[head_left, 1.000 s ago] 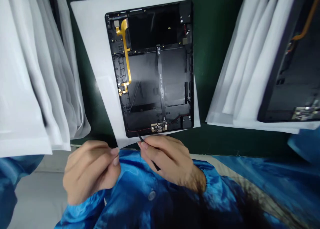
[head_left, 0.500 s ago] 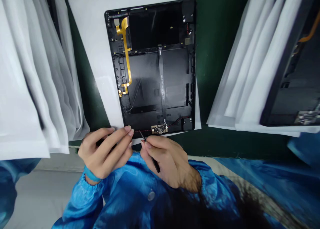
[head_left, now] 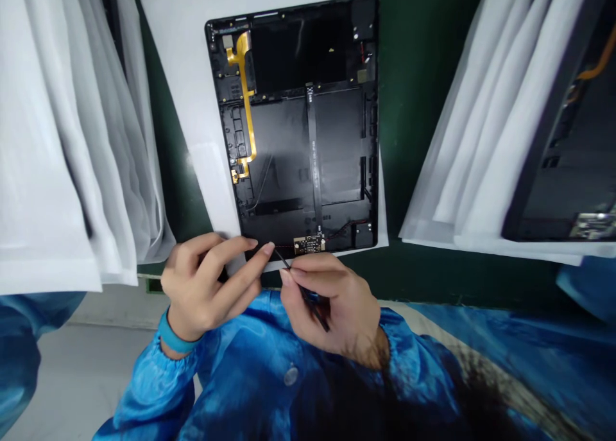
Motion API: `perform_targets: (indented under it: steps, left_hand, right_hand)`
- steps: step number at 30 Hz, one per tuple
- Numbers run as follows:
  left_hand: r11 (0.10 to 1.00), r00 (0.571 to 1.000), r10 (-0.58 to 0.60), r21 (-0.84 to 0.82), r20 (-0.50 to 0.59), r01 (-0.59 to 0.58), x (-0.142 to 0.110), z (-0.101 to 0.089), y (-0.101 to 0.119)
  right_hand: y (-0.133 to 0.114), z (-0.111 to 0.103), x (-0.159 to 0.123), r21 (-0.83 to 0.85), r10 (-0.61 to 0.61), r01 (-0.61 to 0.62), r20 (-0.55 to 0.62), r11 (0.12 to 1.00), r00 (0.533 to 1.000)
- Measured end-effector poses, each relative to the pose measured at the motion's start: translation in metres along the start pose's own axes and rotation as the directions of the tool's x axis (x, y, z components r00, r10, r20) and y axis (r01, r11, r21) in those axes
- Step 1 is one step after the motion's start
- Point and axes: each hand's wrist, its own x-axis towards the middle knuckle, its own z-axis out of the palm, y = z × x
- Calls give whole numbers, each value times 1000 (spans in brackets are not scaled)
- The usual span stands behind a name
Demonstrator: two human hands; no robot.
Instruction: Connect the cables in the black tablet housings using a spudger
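- The open tablet shell (head_left: 283, 133) lies on a white sheet (head_left: 178, 88), at twelve o'clock from both hands.
- The right hand (head_left: 337, 303) grips a slim black tool (head_left: 308, 300), tip beside the left fingertips.
- The left hand (head_left: 212, 287), fingers partly spread, is over the shell's seven-o'clock edge; I cannot tell whether it pinches the red wire (head_left: 285, 246).
- A small circuit board (head_left: 309, 244) sits at six o'clock.

Black tablet casing (head_left: 283, 126), yellow ribbon cable (head_left: 249, 117)
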Motion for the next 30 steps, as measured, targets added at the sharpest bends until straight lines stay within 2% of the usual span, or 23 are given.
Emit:
perform_targets:
  steps: [2,4,10,13,21,30]
  left_hand:
    - [1000,999,-25,16,35,25,-1,0,2]
    - [999,997,-44,23,59,43,-2,0,3]
    - [993,992,-122,-4,40,122,-4,0,5]
    - [992,992,-125,6,36,124,-3,0,6]
    - [994,994,-107,-4,25,107,-1,2,6]
    - [997,996,-78,18,40,77,-2,1,4]
  right_hand:
    - [-4,1,2,6,-15,15,-73,1000,997]
    - [-8,2,5,29,9,-6,-97,1000,995]
    - [-14,4,17,121,154,-153,5,981,988]
    - [-13,3,21,178,194,-201,56,963,979]
    - [-13,3,22,198,224,-234,70,952,972]
    - [-13,5,24,166,179,-185,51,969,982]
